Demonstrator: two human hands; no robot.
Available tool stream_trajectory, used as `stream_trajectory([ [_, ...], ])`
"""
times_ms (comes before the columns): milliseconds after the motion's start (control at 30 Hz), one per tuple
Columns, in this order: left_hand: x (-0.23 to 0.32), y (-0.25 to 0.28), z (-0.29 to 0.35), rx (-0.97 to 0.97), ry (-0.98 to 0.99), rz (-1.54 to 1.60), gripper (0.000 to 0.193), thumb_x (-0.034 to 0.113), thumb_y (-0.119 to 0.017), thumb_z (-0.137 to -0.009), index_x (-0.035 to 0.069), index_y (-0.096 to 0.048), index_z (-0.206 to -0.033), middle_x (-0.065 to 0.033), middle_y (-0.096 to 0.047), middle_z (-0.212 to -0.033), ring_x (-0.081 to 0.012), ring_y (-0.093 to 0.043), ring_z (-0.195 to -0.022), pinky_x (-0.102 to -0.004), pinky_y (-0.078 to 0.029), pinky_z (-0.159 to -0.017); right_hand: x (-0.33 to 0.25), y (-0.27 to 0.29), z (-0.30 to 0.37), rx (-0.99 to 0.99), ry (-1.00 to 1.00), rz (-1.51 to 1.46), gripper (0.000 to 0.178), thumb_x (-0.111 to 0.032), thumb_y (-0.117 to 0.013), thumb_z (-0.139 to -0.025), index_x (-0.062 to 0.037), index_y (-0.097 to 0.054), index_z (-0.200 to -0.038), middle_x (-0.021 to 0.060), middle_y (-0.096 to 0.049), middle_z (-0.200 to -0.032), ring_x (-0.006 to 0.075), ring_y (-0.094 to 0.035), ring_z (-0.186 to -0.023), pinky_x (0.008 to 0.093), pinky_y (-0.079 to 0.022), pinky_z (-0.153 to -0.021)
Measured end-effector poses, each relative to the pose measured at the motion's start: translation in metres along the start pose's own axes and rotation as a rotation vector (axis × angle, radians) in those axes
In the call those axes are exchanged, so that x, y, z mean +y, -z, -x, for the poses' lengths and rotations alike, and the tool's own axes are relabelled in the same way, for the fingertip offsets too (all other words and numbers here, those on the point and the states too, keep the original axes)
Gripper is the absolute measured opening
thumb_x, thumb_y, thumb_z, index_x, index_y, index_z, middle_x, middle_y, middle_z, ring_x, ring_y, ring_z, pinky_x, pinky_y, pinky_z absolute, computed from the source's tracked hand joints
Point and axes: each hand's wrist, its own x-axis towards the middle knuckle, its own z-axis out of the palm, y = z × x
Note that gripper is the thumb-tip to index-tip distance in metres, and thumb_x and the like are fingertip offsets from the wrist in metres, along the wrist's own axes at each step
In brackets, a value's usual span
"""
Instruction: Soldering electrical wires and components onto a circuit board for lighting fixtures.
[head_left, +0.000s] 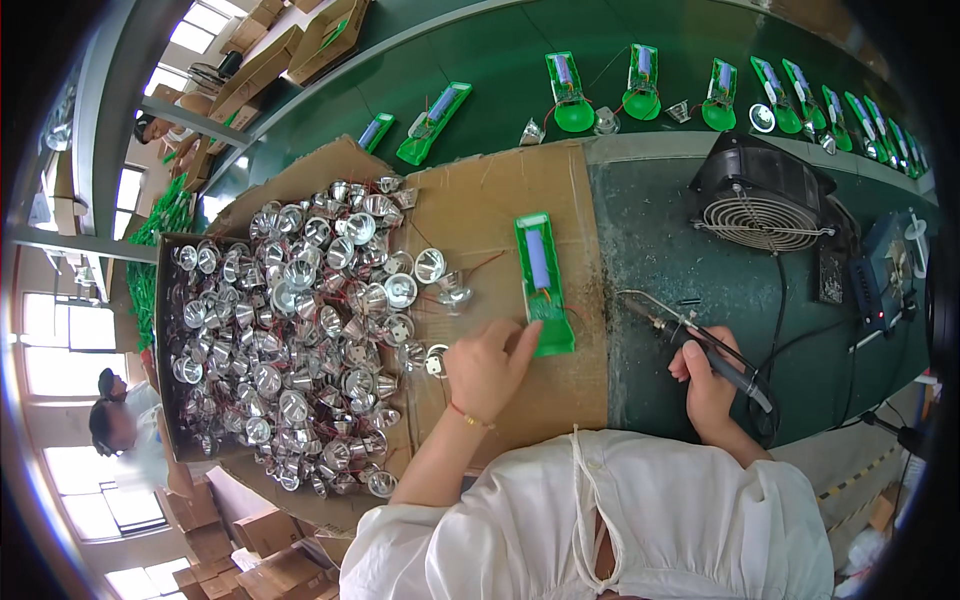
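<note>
A green plastic flashlight housing (553, 341) with a purple cylindrical battery (538, 260) and wires inside lies on the cardboard before me. My left hand (488, 368) has its fingers curled, with thumb and forefinger gripping the near end of that housing. To the right, my right hand (708, 388) is closed round the dark handle of a soldering iron (738, 374). Its thin metal tip points left, above the dark green bench and apart from the housing. A white-rimmed lamp part (436, 361) lies beside my left wrist.
A large box (172, 400) of silvery reflector cups (300, 275) stands at left. A black fan (760, 190) and a blue soldering station (880, 270) stand at right, cables trailing between. Several green housings (571, 110) line the far green surface. People (130, 430) are at the left edge.
</note>
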Motion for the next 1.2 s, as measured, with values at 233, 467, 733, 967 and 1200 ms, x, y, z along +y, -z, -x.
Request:
stream_trajectory([
  [233, -0.036, -0.005, -0.053, 0.216, -0.384, -0.653, 0.01, 0.01, -0.052, -0.072, 0.009, -0.059, -0.079, -0.0047, -0.058, -0.084, -0.0204, -0.053, -0.086, -0.0344, -0.038, -0.076, -0.011, -0.003, 0.014, 0.0, 0.041, 0.023, 0.016, -0.011, -0.056, -0.084, 0.001, -0.048, -0.09, 0.0079, -0.057, -0.064, 0.0098, -0.054, -0.053, 0.0204, -0.043, -0.048],
  [467, -0.02, 0.014, -0.024, 0.054, -0.027, 0.169, 0.009, 0.013, -0.058, -0.08, 0.005, -0.06, -0.077, -0.0063, -0.06, -0.064, -0.0212, -0.058, -0.06, -0.033, -0.043, -0.061, -0.018, -0.006, 0.021, -0.05, 0.082, 0.043, 0.017, -0.01, -0.058, -0.083, 0.0021, -0.048, -0.09, 0.0086, -0.058, -0.065, 0.0102, -0.055, -0.055, 0.0209, -0.044, -0.05],
  [733, 0.003, 0.007, 0.031, -0.194, 0.34, 0.496, 0.018, 0.019, -0.06, -0.081, 0.002, -0.063, -0.078, -0.0085, -0.062, -0.062, -0.0151, -0.059, -0.053, -0.0269, -0.045, -0.052, -0.026, -0.033, 0.02, -0.276, 0.169, 0.162, 0.016, -0.006, -0.059, -0.081, 0.0035, -0.049, -0.089, 0.0108, -0.06, -0.067, 0.0117, -0.056, -0.056, 0.0233, -0.047, -0.052],
  [967, -0.003, -0.015, 0.029, -0.095, 0.274, 0.504, 0.014, 0.015, -0.063, -0.078, 0.001, -0.06, -0.073, -0.0105, -0.057, -0.072, -0.0237, -0.057, -0.064, -0.0318, -0.044, -0.059, -0.014, -0.045, 0.016, -0.25, 0.11, 0.077, 0.015, -0.005, -0.062, -0.079, 0.0037, -0.052, -0.087, 0.0087, -0.061, -0.072, 0.0101, -0.059, -0.06, 0.0226, -0.047, -0.05],
  [1200, -0.002, -0.019, 0.028, -0.05, 0.162, 0.417, 0.012, 0.008, -0.063, -0.078, -0.001, -0.059, -0.072, -0.0059, -0.055, -0.074, -0.0102, -0.054, -0.058, -0.0229, -0.043, -0.052, -0.014, -0.049, 0.015, -0.191, 0.026, 0.026, 0.015, -0.006, -0.062, -0.08, 0.0028, -0.051, -0.086, 0.008, -0.06, -0.072, 0.0098, -0.058, -0.058, 0.0214, -0.047, -0.049],
])
